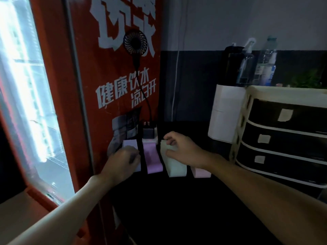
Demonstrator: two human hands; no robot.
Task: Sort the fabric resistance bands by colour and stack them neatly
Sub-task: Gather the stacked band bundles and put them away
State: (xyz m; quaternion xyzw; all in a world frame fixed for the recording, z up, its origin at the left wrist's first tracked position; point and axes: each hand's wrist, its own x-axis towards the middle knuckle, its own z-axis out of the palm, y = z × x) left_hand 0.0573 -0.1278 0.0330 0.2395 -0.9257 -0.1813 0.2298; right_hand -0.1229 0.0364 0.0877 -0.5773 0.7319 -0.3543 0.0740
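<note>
Gripped white stack (174,162), just right of purple stack (152,156), w/ right hand (182,150) fingers; rested left hand (123,160) on lavender stack (130,144), fingers blurred, cannot tell.

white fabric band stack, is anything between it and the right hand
Nothing visible does. The right hand lies directly on the white folded fabric band stack, with its fingers curled over the stack's far end.

lilac band (130,144), purple band (153,160), white band (176,167)
</note>
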